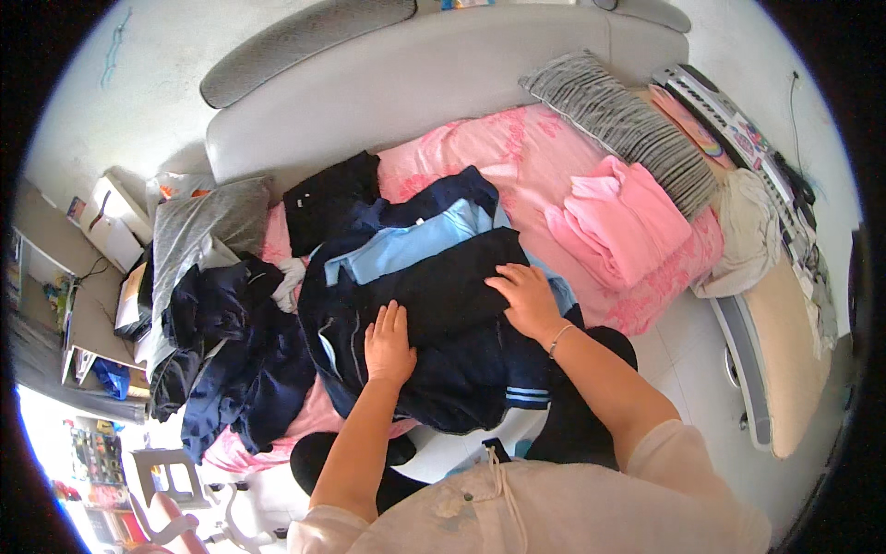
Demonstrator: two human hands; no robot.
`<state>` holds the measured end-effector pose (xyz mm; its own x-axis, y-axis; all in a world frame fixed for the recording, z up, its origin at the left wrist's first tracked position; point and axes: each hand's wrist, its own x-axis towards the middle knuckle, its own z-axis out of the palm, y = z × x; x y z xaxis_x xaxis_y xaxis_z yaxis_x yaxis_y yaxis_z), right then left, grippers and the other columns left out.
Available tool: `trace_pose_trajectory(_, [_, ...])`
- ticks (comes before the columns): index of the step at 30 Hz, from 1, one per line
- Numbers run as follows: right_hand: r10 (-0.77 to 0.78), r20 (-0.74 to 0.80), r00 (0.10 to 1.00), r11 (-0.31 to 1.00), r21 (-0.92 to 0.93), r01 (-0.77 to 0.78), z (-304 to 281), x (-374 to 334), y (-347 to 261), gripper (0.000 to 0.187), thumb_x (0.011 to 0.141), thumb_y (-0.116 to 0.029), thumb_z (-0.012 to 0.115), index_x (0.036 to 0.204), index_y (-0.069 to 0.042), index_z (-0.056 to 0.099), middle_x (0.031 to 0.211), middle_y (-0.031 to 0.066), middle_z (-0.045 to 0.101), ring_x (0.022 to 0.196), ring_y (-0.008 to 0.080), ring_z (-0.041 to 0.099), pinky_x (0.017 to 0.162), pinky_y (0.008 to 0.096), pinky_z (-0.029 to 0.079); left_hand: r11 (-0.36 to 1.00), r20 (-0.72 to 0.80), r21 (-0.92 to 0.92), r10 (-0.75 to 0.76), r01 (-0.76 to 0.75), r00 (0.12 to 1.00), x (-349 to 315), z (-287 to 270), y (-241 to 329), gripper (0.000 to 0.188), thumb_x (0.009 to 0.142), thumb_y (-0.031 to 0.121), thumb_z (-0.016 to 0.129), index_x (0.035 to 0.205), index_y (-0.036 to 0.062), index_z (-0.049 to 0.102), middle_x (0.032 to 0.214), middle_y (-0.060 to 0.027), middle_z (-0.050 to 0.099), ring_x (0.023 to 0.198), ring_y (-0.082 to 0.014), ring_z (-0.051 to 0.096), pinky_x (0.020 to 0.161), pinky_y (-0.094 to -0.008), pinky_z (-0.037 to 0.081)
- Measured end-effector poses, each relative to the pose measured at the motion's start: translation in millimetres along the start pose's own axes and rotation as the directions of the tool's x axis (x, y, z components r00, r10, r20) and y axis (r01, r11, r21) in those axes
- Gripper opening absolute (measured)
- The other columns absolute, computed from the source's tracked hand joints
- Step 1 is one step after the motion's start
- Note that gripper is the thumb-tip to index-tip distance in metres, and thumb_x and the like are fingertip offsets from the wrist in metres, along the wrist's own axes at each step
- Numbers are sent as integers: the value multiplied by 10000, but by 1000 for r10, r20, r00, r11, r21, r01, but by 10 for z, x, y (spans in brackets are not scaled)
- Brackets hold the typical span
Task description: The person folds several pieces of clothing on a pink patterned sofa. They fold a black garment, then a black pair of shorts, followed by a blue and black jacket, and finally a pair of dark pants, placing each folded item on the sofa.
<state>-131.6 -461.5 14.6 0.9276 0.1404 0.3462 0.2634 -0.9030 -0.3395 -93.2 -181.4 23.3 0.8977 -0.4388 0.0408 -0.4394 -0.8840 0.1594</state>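
My left hand (390,348) lies flat, fingers stretched out, on a folded black garment (443,286). The fingers of my right hand (528,301) rest spread on the same garment near its right end; a thin bracelet circles that wrist. Beneath the black cloth spreads a dark navy jacket (452,388) with light blue stripes at one cuff. A light blue garment (397,251) shows just past the black cloth's far edge, with more navy fabric behind it. Neither hand visibly grips any cloth.
A folded black garment (332,198) and a pink folded garment (623,222) lie on the pink bedding (461,148). Dark clothes (245,360) are heaped at left beside a grey pillow (208,222). A striped pillow (623,129) and a keyboard (729,129) sit at far right.
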Motion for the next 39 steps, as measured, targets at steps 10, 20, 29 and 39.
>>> trace_pose_trajectory(10, [200, 157, 967, 748, 613, -254, -747, 783, -78, 235, 870, -209, 642, 987, -5, 637, 791, 92, 662, 689, 141, 586, 652, 304, 467, 692, -161, -721, -187, 14, 969, 96, -1137, -552, 269, 723, -11, 698, 976, 17, 611, 858, -43, 647, 773, -141, 595, 715, -270, 475])
trace_pose_trajectory(20, [152, 468, 871, 247, 835, -492, -538, 2150, -420, 304, 876, -211, 615, 1116, -26, 636, 1037, 36, 651, 935, 142, 589, 847, 294, 448, 196, -13, -977, -437, 81, 900, 788, -1476, -1419, 365, 777, 16, 667, 1130, -10, 577, 961, -79, 616, 850, -178, 590, 770, -321, 493])
trace_pose_trajectory(29, [287, -294, 912, 903, 402, -154, 272, 3916, -460, 457, 849, -338, 606, 1132, 20, 582, 1057, 232, 638, 1010, 386, 599, 865, 439, 478, 736, -316, -643, -506, 211, 803, 2225, -1649, -2769, 702, 780, 318, 727, 1335, 8, 430, 1085, -213, 602, 1016, -274, 581, 882, -375, 453])
trace_pose_trajectory(39, [391, -311, 866, 854, 474, -215, 385, 1108, 215, 269, 817, -130, 656, 1055, -27, 584, 928, 147, 646, 831, 261, 644, 729, 345, 513, 855, -275, -475, -369, 208, 888, 524, -239, -1623, 633, 747, 251, 734, 1273, 7, 478, 1231, -220, 511, 1155, -383, 481, 984, -420, 397])
